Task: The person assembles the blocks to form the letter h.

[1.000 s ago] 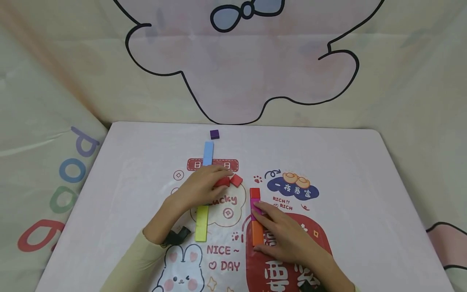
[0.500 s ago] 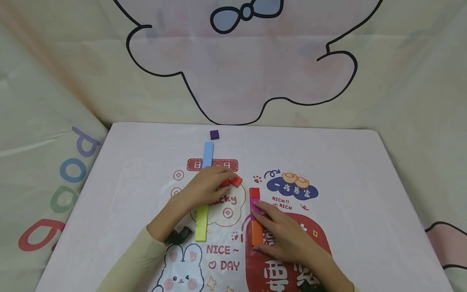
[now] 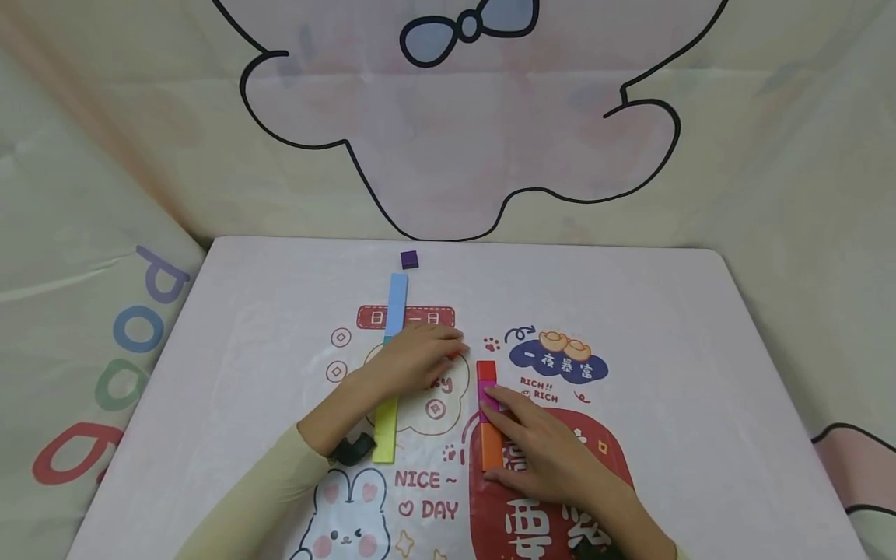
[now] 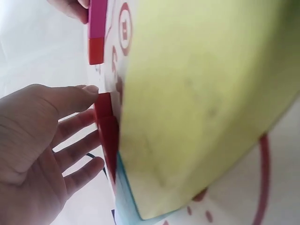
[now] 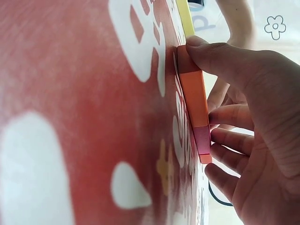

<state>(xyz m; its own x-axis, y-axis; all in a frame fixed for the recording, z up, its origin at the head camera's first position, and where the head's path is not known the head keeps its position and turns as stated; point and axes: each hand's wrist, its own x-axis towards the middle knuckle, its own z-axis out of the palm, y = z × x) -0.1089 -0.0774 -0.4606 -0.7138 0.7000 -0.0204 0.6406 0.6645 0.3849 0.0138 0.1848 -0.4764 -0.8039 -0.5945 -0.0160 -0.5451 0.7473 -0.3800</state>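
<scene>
My left hand [image 3: 416,354] covers the red blocks beside a long strip of blocks. In the left wrist view, its thumb and fingertips come together at a small red block [image 4: 103,104], against a darker red one [image 4: 108,140]. That strip runs from a light blue block [image 3: 396,303] to a yellow block [image 3: 385,432], with a teal block [image 4: 126,197] between. My right hand [image 3: 542,451] rests on a second row: its fingertips touch the magenta block [image 3: 488,395], its thumb lies at the near end of the orange block [image 3: 492,447]. A red block [image 3: 486,369] tops that row.
A dark purple cube [image 3: 409,260] sits apart near the far edge of the white table [image 3: 700,350]. Printed drawings and lettering, including a rabbit [image 3: 346,517], decorate the tabletop. A patterned cloth [image 3: 448,140] hangs behind it.
My left hand has shifted to the right over the red blocks and now covers nearly all of them. The right hand has stayed on its row.
</scene>
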